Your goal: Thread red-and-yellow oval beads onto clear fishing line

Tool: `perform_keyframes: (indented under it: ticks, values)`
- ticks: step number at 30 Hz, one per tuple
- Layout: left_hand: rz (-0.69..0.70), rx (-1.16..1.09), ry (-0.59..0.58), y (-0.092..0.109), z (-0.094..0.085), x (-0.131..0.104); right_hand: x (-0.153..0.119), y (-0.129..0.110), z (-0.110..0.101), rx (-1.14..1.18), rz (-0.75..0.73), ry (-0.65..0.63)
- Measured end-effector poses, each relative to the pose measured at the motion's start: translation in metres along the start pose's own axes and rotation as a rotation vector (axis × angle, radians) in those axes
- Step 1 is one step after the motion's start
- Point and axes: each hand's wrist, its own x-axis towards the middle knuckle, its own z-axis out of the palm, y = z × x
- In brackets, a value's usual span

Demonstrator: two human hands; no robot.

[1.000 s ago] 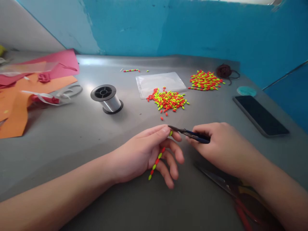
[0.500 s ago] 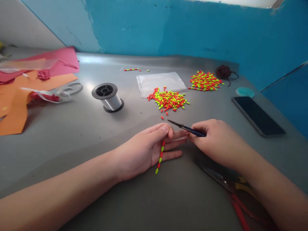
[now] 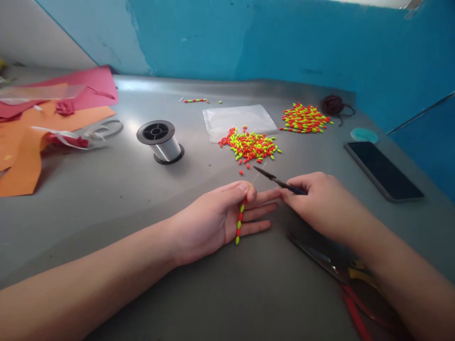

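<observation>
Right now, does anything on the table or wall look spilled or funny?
A few red beads lie in front of the loose pile, and one green bead sits alone beside the short bead row, so they look strayed. The blue wall has patchy paint.

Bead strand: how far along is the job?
The bead strings at back right look done. In hand: the strand, pinched in the left hand, and pliers in the right hand. Probably left: the loose beads heaped at the plastic bag's near edge.
</observation>
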Motion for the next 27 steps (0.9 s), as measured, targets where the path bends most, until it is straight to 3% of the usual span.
perform_keyframes:
  ticks: [12,18,27]
  values:
    - [0.004,0.023,0.032,-0.003,-0.001,0.002,-0.001,0.003,0.001,0.027,-0.042,0.041]
    - [-0.009,0.049,-0.050,-0.005,-0.005,0.004,-0.004,0.005,0.000,0.003,-0.025,0.023]
    - [0.027,0.159,-0.033,-0.002,-0.004,0.004,-0.009,0.019,0.002,-0.112,-0.051,0.173]
